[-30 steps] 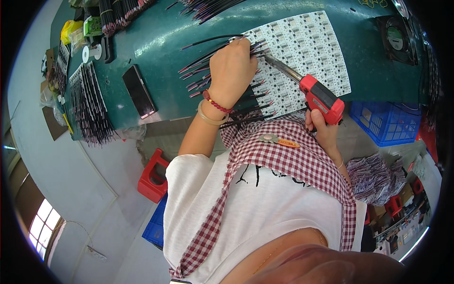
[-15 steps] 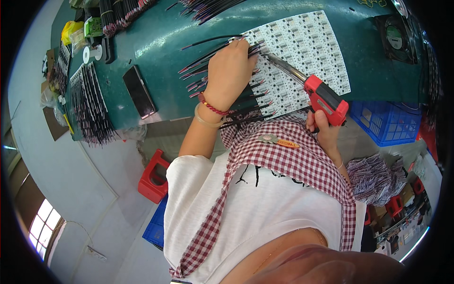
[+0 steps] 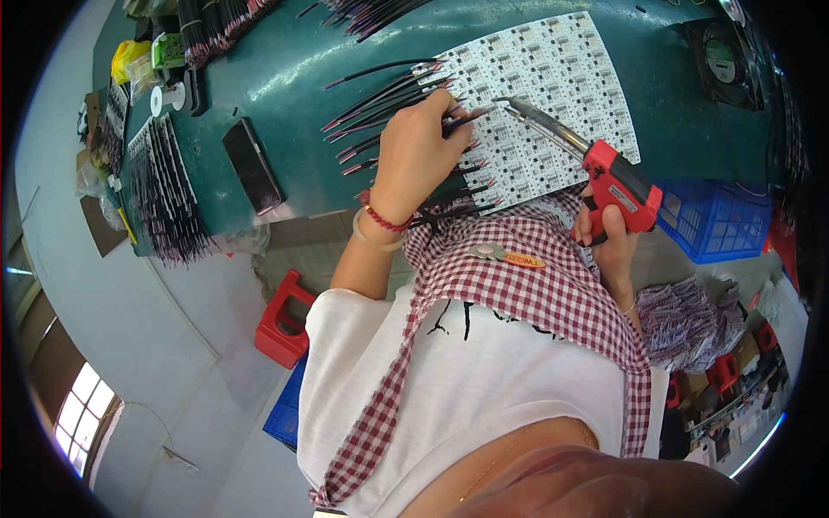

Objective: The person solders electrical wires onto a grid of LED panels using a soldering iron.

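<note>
A white panel of small circuit boards [image 3: 561, 104] lies on the green table, with black cables [image 3: 367, 112] attached in a row along its left edge. Above that edge, my left hand [image 3: 419, 155] pinches a dark cable [image 3: 466, 120], whose end points right across the panel. My right hand [image 3: 611, 242] is wrapped round the grip of a red and black soldering gun [image 3: 623, 186]. The gun's metal nozzle slants up and left over the panel, its tip close to the cable's end. Whether tip and cable touch, I cannot tell.
A phone [image 3: 253, 167] lies left on the green table [image 3: 285, 95], beyond it a batch of wired strips [image 3: 166, 190]. Cable bundles [image 3: 371, 13] rest along the far side. A black fan [image 3: 724, 65] stands at right, with a blue crate [image 3: 717, 220] below the table edge.
The soldering gun and my right hand have shifted right, away from the cable row. My left hand has tilted and lowered slightly, and the cable in it now points right.
</note>
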Tool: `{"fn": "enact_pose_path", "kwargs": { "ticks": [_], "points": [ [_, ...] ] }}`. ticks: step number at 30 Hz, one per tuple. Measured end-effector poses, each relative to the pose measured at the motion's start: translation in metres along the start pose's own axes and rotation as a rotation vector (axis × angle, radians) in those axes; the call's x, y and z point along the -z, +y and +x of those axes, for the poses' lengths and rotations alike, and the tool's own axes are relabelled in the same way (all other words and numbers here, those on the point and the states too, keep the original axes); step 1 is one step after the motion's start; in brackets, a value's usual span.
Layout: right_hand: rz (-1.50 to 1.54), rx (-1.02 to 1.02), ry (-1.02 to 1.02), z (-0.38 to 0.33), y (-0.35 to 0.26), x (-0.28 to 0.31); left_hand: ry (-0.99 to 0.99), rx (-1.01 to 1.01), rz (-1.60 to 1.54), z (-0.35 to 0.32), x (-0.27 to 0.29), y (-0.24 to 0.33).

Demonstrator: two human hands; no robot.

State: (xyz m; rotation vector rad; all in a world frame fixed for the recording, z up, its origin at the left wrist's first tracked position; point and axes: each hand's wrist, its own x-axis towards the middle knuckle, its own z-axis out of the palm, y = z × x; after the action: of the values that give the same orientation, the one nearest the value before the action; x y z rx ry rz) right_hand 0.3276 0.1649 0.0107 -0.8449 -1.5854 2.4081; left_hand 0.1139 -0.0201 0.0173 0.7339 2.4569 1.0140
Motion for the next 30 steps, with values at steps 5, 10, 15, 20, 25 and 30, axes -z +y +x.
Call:
{"fn": "enact_pose_path", "kwargs": {
  "ticks": [5, 10, 15, 20, 25, 30],
  "points": [
    [-0.047, -0.07, -0.014, -0.001, 0.007, -0.001, -0.051, 0.042, 0.101, 0.005, -0.002, -0.002],
    [-0.058, -0.094, -0.018, 0.002, 0.007, -0.004, 0.01, 0.042, 0.142, 0.005, -0.003, 0.004],
    [-0.066, -0.115, 0.009, 0.003, 0.004, -0.01, 0.041, 0.013, 0.126, 0.007, -0.006, 0.0],
    [-0.166, -0.104, -0.031, 0.004, 0.004, -0.011, 0.006, 0.074, 0.193, 0.01, -0.007, 0.003],
    [-0.262, -0.104, -0.044, 0.001, 0.008, -0.008, 0.002, 0.082, 0.207, 0.013, -0.006, 0.004],
    [-0.35, -0.064, -0.049, -0.002, 0.02, 0.0, 0.003, 0.073, 0.223, 0.015, -0.006, 0.005]
  ]
}}
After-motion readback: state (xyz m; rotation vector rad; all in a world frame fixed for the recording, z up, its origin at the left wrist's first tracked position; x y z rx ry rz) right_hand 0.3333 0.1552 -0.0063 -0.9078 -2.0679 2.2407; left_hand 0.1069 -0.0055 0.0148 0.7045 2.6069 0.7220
